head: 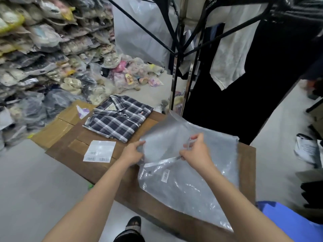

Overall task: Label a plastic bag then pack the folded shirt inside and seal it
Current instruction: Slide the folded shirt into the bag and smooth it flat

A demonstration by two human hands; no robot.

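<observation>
A clear plastic bag [188,182] lies on the cardboard box top [108,170], its flap end lifted toward the far side. My left hand [132,152] pinches the bag's left edge near the opening. My right hand [195,149] grips the bag's top layer and its sealing strip. A small barcode label [165,175] sits on the bag below the strip. The folded navy plaid shirt [118,117] lies flat beyond the bag, to the left. A white sheet of barcode labels [99,151] rests in front of the shirt.
Stacks of bagged goods [43,49] fill the left wall and spill onto the floor. A black garment rack [176,55] with hanging clothes stands behind the boxes. A blue bin [286,219] is at the lower right. My shoe [133,222] is on the grey floor.
</observation>
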